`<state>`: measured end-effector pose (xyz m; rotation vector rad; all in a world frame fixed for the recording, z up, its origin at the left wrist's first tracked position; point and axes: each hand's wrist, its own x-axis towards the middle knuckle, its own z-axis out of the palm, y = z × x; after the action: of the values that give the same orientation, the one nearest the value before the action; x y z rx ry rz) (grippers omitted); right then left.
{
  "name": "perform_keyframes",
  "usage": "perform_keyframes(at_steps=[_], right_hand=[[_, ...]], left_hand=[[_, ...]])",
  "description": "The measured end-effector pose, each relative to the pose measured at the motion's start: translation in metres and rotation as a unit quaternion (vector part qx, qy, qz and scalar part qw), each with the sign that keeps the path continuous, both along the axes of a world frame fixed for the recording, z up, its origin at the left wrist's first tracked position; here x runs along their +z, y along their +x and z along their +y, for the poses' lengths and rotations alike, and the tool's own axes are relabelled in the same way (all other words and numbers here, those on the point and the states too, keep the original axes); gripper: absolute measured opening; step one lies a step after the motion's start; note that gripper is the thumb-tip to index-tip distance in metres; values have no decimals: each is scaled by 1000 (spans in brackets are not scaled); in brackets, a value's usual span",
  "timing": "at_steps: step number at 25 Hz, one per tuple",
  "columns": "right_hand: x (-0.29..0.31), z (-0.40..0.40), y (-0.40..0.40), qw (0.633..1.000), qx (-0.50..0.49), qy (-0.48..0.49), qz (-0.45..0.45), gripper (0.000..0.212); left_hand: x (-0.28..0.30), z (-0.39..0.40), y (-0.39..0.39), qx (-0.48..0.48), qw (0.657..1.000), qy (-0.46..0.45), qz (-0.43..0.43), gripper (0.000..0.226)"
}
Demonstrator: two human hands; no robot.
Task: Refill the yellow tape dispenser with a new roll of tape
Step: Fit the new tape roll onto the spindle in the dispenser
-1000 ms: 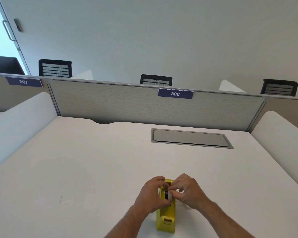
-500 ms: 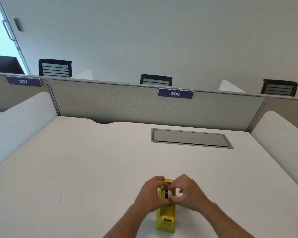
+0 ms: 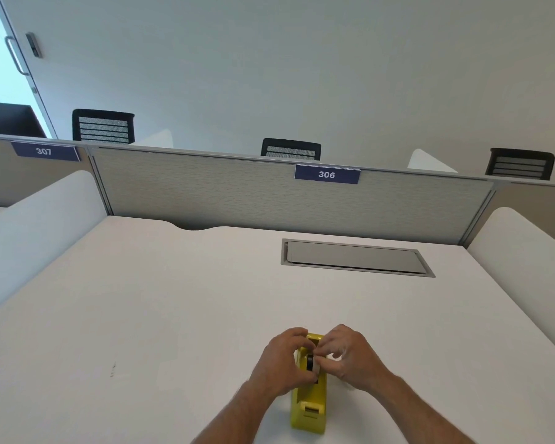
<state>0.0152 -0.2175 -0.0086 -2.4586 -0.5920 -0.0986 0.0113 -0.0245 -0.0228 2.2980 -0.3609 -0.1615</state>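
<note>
Both hands meet over the yellow tape dispenser (image 3: 310,402), which stands on the white desk (image 3: 173,315) well on the near side of the grey cable hatch (image 3: 354,257), its long axis running toward and away from the person, cutter end nearest.

Left hand (image 3: 282,363): fingers curled around the dispenser's left wall, thumb across the top edge near the well. Closed on the body, wrist low.

Right hand (image 3: 346,355): thumb and forefinger pinched together at the tape roll (image 3: 312,362), other fingers loosely bent and fanned off to the right, clear of the dispenser. The pinch looks tight (whether it grips the roll's rim or a loose tape end I cannot tell; too small).

Roll: dark core showing, pale band around it, sitting on edge in the well at the dispenser's far half, partly masked by fingertips. Whether it is fully seated on its hub cannot be made out.

Dispenser: glossy yellow, blocky, cutter platform (image 3: 311,410) exposed and untouched at the near end. Base flat on desk.
</note>
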Motion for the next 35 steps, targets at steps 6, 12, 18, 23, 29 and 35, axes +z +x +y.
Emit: perform_keyframes(at_steps=[6, 12, 18, 23, 29, 35], right_hand=[[1, 1, 0, 1000, 2, -3, -1, 15], [4, 1, -1, 1000, 5, -9, -5, 10], [7, 1, -4, 1000, 7, -24, 12, 18], [6, 0, -4, 999, 8, -36, 3, 16], [6, 0, -6, 999, 8, -41, -10, 17], [8, 3, -8, 998, 14, -52, -37, 10]], left_hand=[[0, 1, -1, 2, 1000, -2, -2, 56], [1, 1, -1, 0, 1000, -8, 4, 55], [2, 2, -1, -3, 1000, -15, 1, 53], [2, 1, -1, 2, 1000, -9, 7, 54], [2, 2, 0, -1, 1000, -13, 8, 56], [1, 1, 1, 1, 1000, -20, 14, 54]])
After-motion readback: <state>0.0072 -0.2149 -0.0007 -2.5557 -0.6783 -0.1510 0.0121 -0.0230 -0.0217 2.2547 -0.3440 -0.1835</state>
